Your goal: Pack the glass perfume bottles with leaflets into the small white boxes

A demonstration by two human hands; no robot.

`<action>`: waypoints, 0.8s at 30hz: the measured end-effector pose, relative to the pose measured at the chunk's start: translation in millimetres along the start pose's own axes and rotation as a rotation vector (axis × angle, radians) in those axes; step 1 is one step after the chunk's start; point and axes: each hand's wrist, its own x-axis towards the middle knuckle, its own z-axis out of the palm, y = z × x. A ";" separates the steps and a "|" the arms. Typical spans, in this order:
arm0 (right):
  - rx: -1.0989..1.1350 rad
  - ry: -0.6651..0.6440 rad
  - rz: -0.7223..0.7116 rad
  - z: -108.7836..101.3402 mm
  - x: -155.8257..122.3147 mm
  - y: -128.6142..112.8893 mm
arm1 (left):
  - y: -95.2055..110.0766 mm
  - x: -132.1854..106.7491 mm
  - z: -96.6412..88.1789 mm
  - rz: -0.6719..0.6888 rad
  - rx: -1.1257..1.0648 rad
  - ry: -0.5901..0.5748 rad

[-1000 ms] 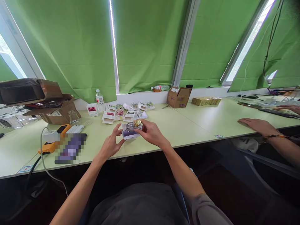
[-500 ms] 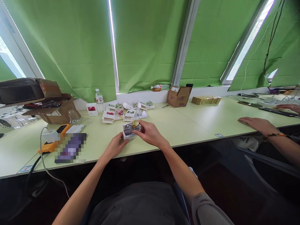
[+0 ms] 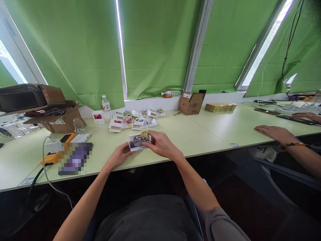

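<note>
My right hand (image 3: 162,144) grips a small clear glass bottle with a gold cap (image 3: 142,138) and holds it at the mouth of a small white and purple box (image 3: 134,143). My left hand (image 3: 120,155) holds that box from the left and below, fingers curled on it. Both hands hover just above the pale green table (image 3: 195,137), near its front edge. Behind them lie several more small white boxes and glass bottles (image 3: 130,120).
An open brown carton (image 3: 60,120) and a water bottle (image 3: 106,106) stand at the left. An orange device and a white pack (image 3: 67,139) lie beside a cable. A cardboard box (image 3: 191,103) and gold boxes (image 3: 220,107) sit at the back. Another person's hand (image 3: 274,134) rests at the right.
My left hand closed onto the box from below. Both hands lowered the bottle and box slightly toward the table, and the box now lies more tilted toward the left.
</note>
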 end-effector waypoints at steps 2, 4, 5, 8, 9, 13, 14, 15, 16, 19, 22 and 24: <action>0.010 -0.021 -0.012 0.1 -0.5 -1.8 | -0.9 -0.2 -0.2 -0.008 0.013 0.006; 0.015 -0.039 -0.020 1.1 -0.8 -3.4 | -2.0 -0.5 0.6 -0.014 0.048 0.023; 0.016 -0.044 -0.022 1.8 -0.9 -4.1 | -2.5 -0.7 1.1 -0.017 0.069 0.032; 0.011 -0.049 -0.020 3.7 -0.7 -5.3 | -2.9 -0.9 3.0 -0.024 0.143 0.058; 0.009 -0.050 -0.017 4.1 -0.6 -5.6 | -2.6 -0.9 3.7 -0.022 0.164 0.067; 0.006 -0.070 -0.012 4.3 -0.7 -8.2 | -2.1 -0.1 6.1 -0.006 0.183 0.086; 0.005 -0.076 -0.015 4.3 -0.9 -9.3 | -2.6 0.1 6.4 -0.009 0.177 0.089; 0.005 -0.081 -0.020 4.4 -1.2 -10.6 | -3.4 0.3 6.5 -0.015 0.170 0.093; 0.004 -0.086 -0.025 4.7 -1.5 -12.0 | -4.2 0.4 6.4 -0.024 0.164 0.096; 0.003 -0.092 -0.041 6.3 -2.4 -16.3 | -6.0 0.2 4.8 -0.042 0.152 0.092; 0.008 -0.106 -0.059 7.9 -2.8 -19.6 | -4.8 -0.6 2.9 -0.045 0.134 0.095; 0.011 -0.119 -0.067 8.4 -3.0 -20.7 | -2.6 -1.2 2.2 -0.042 0.118 0.099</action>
